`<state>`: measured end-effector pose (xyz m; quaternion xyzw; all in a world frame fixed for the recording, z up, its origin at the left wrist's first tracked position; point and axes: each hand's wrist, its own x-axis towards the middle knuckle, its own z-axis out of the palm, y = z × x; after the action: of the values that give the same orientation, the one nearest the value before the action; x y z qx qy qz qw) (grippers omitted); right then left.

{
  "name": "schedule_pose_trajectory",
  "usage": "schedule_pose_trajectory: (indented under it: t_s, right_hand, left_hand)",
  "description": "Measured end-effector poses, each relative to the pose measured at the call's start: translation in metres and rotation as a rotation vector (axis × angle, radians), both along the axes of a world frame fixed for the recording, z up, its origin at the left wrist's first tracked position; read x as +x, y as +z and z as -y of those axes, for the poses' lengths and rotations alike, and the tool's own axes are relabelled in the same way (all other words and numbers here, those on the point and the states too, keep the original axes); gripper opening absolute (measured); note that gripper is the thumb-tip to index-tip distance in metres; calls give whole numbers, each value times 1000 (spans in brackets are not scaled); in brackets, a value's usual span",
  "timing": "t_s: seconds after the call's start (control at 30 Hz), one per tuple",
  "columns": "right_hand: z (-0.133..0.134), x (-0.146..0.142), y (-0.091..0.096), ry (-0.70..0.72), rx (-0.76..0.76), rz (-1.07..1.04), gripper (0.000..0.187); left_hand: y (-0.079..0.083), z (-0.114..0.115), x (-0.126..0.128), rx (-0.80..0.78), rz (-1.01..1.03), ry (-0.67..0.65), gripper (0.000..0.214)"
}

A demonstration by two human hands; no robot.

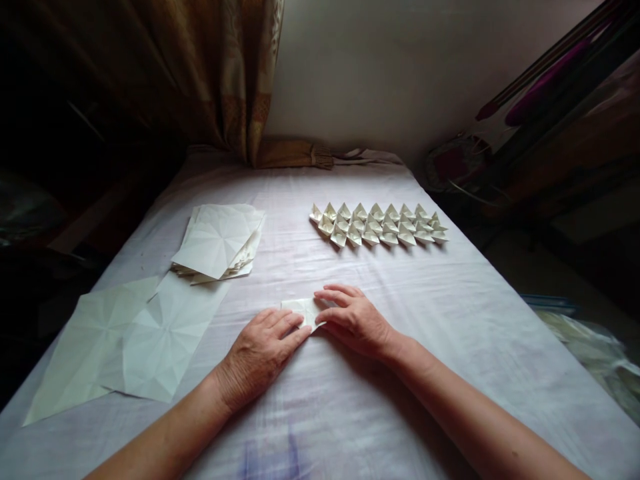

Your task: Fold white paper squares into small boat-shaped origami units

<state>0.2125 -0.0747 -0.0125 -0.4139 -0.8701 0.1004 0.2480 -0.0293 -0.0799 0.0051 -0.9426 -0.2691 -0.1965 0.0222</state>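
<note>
White folded paper [303, 306] lay mid-cloth [500, 333] in the head view, well inside both side edges, room stretching rightward, its long axis apparently left-to-right, left hand [265, 347] flattened on it, fingers unclenched, right hand [357, 321] curved at its right end, pinch unclear.

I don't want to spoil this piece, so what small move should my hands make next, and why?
Perhaps press along the right side of the small white paper, using your right hand while your left hand steadies it. The right hand is at that side and the left hand rests on the paper, so slipping seems less likely.
</note>
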Motion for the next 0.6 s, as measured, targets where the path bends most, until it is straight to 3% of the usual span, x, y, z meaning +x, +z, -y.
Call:
schedule_pose_trajectory:
  t_s: [0.23, 0.4, 0.6]
  right_hand:
    - [-7, -14, -3, -143, -155, -163, 8]
    - [-5, -24, -4, -267, -190, -191, 8]
    - [-4, -29, -2, -314, -204, -205, 8]
  left_hand:
    - [-5, 5, -2, -49, 72, 37, 30]
    - [-7, 7, -4, -85, 80, 47, 32]
    - [-8, 7, -4, -108, 89, 51, 31]
